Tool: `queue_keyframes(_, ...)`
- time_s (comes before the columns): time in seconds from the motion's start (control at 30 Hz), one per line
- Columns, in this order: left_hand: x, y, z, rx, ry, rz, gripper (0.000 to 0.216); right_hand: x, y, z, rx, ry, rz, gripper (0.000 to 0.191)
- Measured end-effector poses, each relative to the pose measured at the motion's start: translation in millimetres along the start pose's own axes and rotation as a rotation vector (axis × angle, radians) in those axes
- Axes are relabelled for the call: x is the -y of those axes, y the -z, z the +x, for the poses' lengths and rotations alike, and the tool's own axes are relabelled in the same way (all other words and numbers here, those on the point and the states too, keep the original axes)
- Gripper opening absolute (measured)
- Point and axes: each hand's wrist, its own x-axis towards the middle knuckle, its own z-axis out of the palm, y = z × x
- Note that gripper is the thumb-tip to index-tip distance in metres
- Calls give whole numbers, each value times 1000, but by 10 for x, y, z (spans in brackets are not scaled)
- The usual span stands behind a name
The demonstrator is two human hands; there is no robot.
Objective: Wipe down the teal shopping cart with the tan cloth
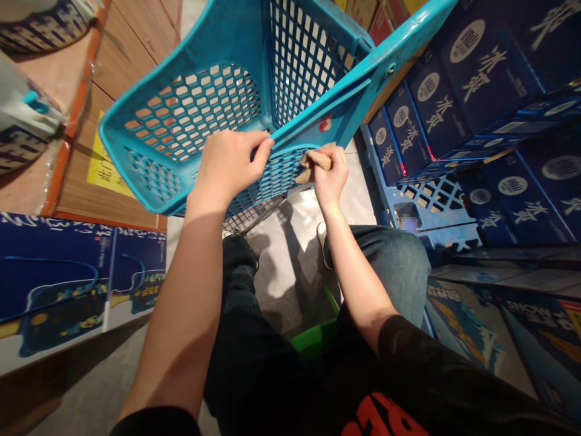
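Note:
A blue plastic shopping basket (236, 57) with lattice walls tilts in front of me. My left hand (229, 160) is closed over its near rim, thumb on the outer side and fingers reaching inside. At the basket's near outer wall, my right hand (330, 172) pinches a crumpled brown cloth (318, 160). The cloth lies against or very close to the lattice; I cannot tell how firmly it touches. A small red and white mark (325, 123) shows on the wall above the cloth.
Blue beer cartons (431, 103) are stacked on the right, some on a blue plastic pallet (381, 175). Printed blue boxes (54, 284) stand at left, below a wooden shelf (127, 48) with a yellow label (106, 160). Something green (318, 339) is beneath me.

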Motion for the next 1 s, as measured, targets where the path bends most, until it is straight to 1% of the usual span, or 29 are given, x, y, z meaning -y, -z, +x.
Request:
queue_keyframes(0.07, 9, 3, -4, -4, -7, -13, 48, 105, 29, 153, -17, 123, 44, 13)
queue_keyframes(0.1, 14, 2, -6, -9, -12, -17, 48, 130, 23, 165, -31, 168, 58, 14)
queue_keyframes(0.13, 19, 0, -6, -14, -15, -19, 48, 132, 6, 133, -47, 183, 60, 14)
queue_keyframes(0.17, 24, -3, -5, -18, -17, -19, 48, 109, -22, 60, -57, 160, 47, 13)
queue_keyframes(0.23, 32, -10, 0, -25, -14, -18, 47, 4, -91, -163, -47, 21, 1, 15)
queue_keyframes(0.33, 35, -15, 11, -32, -15, -13, 47, -201, -166, -474, 39, -238, -46, 19)
queue_keyframes(0.37, 34, -14, 13, -36, -18, -10, 47, -250, -170, -523, 57, -290, -47, 20)
queue_keyframes(0.43, 28, -10, 12, -38, -23, -9, 48, -283, -139, -503, 62, -327, -40, 18)
queue_keyframes(0.5, 18, -5, 8, -33, -18, -12, 47, -228, -63, -343, 45, -301, -27, 14)
queue_keyframes(0.53, 13, -4, 6, -29, -11, -12, 47, -175, -17, -231, 29, -256, -12, 11)
queue_keyframes(0.63, 1, -3, 4, -23, 6, -5, 47, 5, 95, 100, -52, -23, 47, 2)
queue_keyframes(0.7, -2, -5, 4, -28, -1, -3, 47, 65, 110, 203, -118, 78, 61, 3)
queue_keyframes(0.73, -2, -5, 4, -30, -6, -2, 47, 58, 98, 200, -143, 76, 54, 4)
queue_keyframes(0.83, -2, -7, 4, -28, -6, 0, 47, -110, 15, -4, -179, -64, 11, 16)
queue_keyframes(0.93, -9, -7, 4, -29, -7, -7, 47, -355, -70, -302, -133, -234, -24, 25)
queue_keyframes(1.0, -22, -2, 4, -29, -7, -15, 46, -443, -90, -400, -89, -290, -30, 27)
